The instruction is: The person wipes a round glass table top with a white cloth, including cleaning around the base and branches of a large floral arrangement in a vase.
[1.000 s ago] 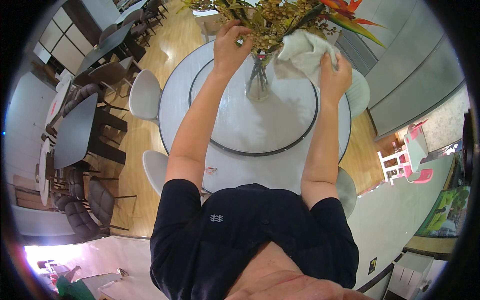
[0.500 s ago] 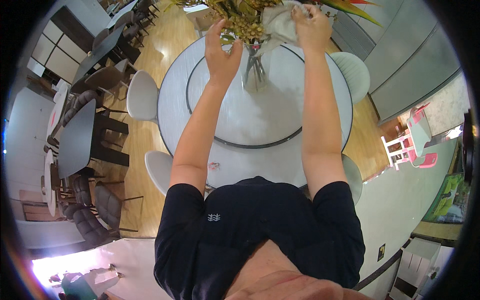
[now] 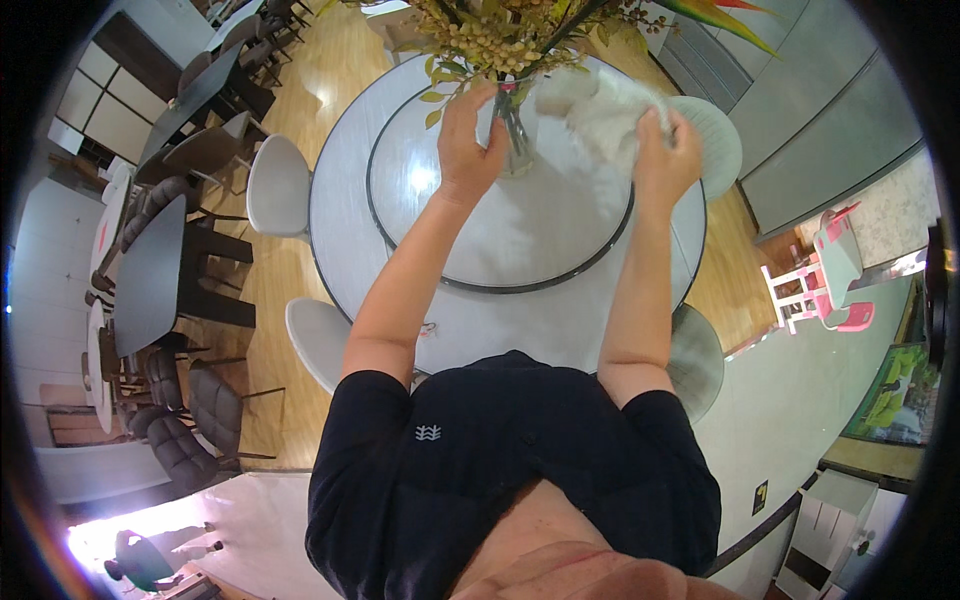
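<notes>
A clear glass vase (image 3: 518, 150) stands on the round turntable (image 3: 520, 250) and holds a tall arrangement of yellowish flowers and leaves (image 3: 500, 40). Close against the vase's left side is my left hand (image 3: 468, 148); its fingers are stretched and the thumb apart, but whether they touch the glass I cannot tell. To the right of the vase, my right hand (image 3: 668, 160) pinches a whitish cloth (image 3: 605, 110) between thumb and fingers. Smeared by motion, the cloth hangs out leftward over the turntable, apart from the flowers.
The turntable sits on a large round table (image 3: 500, 325), where a small reddish item (image 3: 429, 328) lies near my left forearm. White chairs (image 3: 278, 187) surround it. Dark tables (image 3: 150, 275) stand left, a pink-and-white high chair (image 3: 825, 270) right. A person (image 3: 145, 562) appears at lower left.
My right hand has come down and to the right, drawing the cloth away from the flowers. My left hand has moved lower and rightward, from the leaves to the vase's side.
</notes>
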`<action>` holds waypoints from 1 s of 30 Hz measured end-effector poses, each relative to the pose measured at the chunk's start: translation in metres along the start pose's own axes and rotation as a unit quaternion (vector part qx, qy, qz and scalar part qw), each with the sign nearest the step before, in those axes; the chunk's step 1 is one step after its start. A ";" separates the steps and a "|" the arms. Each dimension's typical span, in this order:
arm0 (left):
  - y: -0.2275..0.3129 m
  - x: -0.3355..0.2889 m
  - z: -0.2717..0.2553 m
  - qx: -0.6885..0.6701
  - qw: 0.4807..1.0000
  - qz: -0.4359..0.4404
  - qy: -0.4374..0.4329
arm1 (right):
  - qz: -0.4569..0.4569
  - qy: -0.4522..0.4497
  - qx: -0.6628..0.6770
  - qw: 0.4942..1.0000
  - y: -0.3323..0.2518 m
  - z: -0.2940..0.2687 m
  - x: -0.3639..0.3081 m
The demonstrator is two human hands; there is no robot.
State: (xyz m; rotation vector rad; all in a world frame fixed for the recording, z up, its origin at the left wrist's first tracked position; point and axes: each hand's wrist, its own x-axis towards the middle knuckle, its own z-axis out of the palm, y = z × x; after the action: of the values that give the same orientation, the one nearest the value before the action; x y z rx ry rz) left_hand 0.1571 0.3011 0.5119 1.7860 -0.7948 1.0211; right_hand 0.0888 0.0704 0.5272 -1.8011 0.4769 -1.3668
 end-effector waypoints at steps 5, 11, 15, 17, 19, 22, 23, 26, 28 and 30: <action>-0.014 -0.025 0.024 0.020 0.995 -0.036 -0.095 | 0.209 -0.193 0.061 0.957 0.047 0.034 -0.038; -0.043 -0.016 0.052 0.069 0.993 -0.012 -0.100 | 0.377 -0.224 0.312 0.843 0.041 0.098 -0.036; -0.048 -0.002 0.061 -0.136 0.959 -0.217 -0.123 | 0.430 -0.177 0.440 0.768 -0.002 0.104 -0.021; -0.050 0.002 0.068 -0.260 0.903 -0.312 -0.139 | 0.404 -0.167 0.464 0.770 -0.013 0.097 -0.024; -0.055 0.005 0.077 -0.314 0.871 -0.342 -0.160 | 0.384 -0.173 0.460 0.782 -0.017 0.095 -0.027; -0.015 0.027 0.074 -0.285 0.858 -0.353 -0.241 | 0.365 -0.210 0.398 0.815 -0.008 0.091 -0.023; -0.033 0.022 0.081 -0.343 0.843 -0.354 -0.215 | 0.360 -0.232 0.376 0.822 -0.009 0.089 -0.018; -0.022 0.030 0.071 -0.453 0.780 -0.403 -0.157 | 0.347 -0.247 0.379 0.821 -0.014 0.078 0.005; -0.036 0.025 0.074 -0.381 0.843 -0.356 -0.135 | 0.324 -0.228 0.400 0.826 -0.029 0.073 0.025; -0.060 0.018 0.077 -0.268 0.909 -0.288 -0.142 | 0.291 -0.192 0.414 0.841 -0.046 0.068 0.041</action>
State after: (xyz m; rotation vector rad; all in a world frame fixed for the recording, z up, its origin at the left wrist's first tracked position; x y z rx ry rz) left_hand 0.2391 0.2516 0.4851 1.5439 -0.5820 0.1286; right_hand 0.1577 0.0949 0.5826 -1.0231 0.1376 -0.5919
